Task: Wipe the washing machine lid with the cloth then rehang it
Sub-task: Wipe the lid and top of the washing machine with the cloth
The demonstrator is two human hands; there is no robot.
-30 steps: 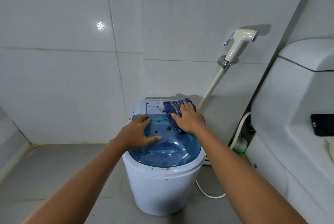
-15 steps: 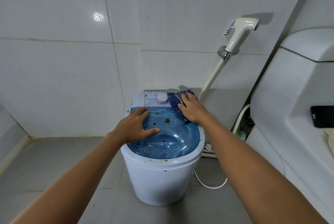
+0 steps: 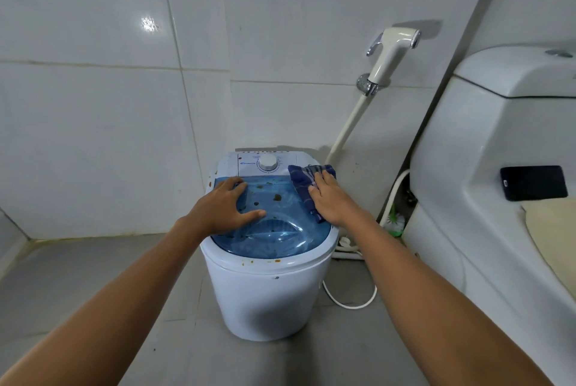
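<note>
Lid (image 3: 274,223): translucent blue plastic, domed, with a moulded recess near its near edge; it sits closed on top of the washing machine (image 3: 268,298), directly ahead of me on the floor.
Machine body: small white plastic tub, smooth and rounded, with brown specks along the near rim.
Cord (image 3: 349,303): white, looped on the grey floor tiles to the right of the machine.
Left hand (image 3: 223,209): palm flat on the left part of the lid, fingers spread wide, holding nothing; I judge it is steadying the machine.
Right hand (image 3: 332,198): pressed flat on the cloth, fingers extended and close together, pinning it to the lid rather than gripping it.
Cloth (image 3: 307,181): dark blue woven fabric with pale stripes, bunched, lying on the far right edge of the lid and overlapping the white control panel (image 3: 249,164).
Soil: brown spots (image 3: 276,197) on the middle of the lid, between my two hands.
Key relation: the spots lie to the left of the cloth and slightly nearer; the right hand is the nearer hand to them, so the coming stroke should run leftward across the lid.
Cloth axis: its long side runs near to far, square to that stroke.
Progress: wiping under way, centre not yet clean, rehanging not begun.
Dial (image 3: 268,162): white round knob on the far panel, just left of the cloth.
Far wall: glossy white tiles, with a sprayer (image 3: 389,53) on a holder to the right.
</note>
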